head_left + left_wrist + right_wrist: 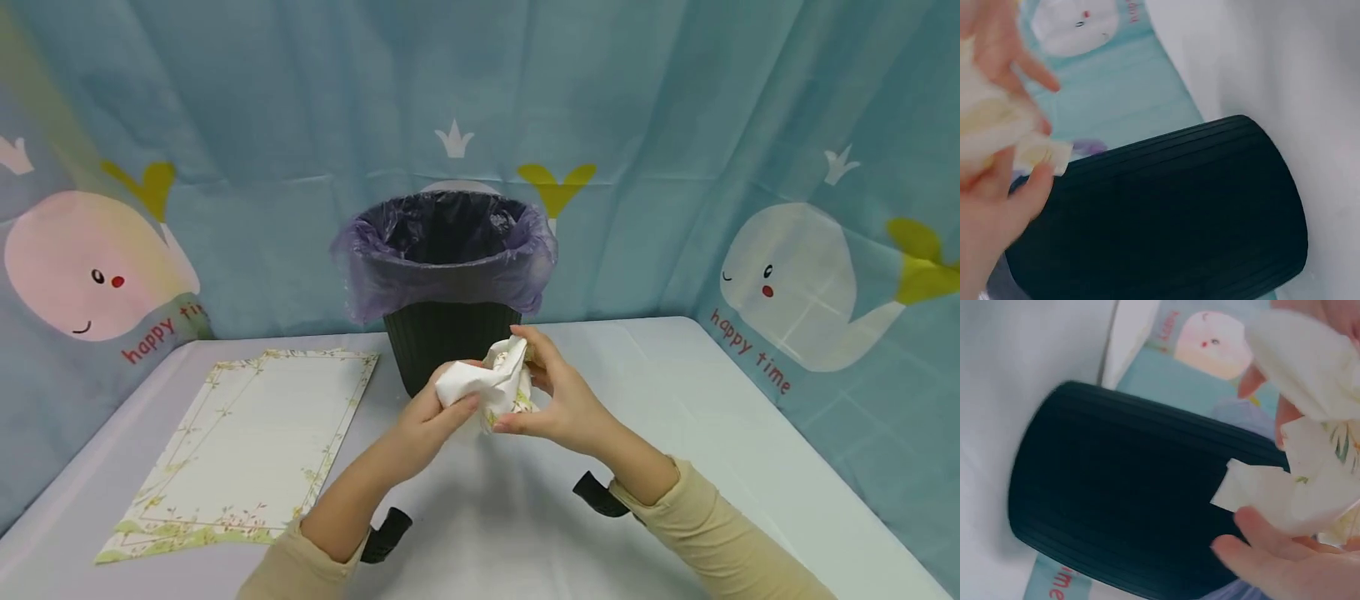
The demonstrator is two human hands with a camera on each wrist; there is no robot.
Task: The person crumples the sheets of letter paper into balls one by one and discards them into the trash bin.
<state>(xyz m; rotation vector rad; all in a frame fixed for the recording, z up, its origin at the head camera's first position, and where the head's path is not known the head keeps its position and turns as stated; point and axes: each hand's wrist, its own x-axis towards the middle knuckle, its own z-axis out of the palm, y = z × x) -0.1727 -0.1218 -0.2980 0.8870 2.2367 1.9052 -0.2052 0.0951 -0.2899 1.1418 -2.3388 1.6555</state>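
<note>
The left hand (427, 421) grips the left side of a crumpled floral-bordered paper (487, 385), thumb on its near face. The right hand (568, 408) holds the paper's right side, its thumb low and fingers high with the wad between. The paper is raised above the white table (750, 467), in front of the bin. Clock positions run from the paper in the head view. Between 11 and 12 o'clock stands a dark ribbed wastebasket (442, 337), its translucent purple liner (450, 285) folded over the rim. Toward 8 o'clock lie overlapping floral-bordered sheets (255, 450). Beige sleeves (720, 542) cover both forearms. Behind hangs a blue whale-print curtain (637, 208).
</note>
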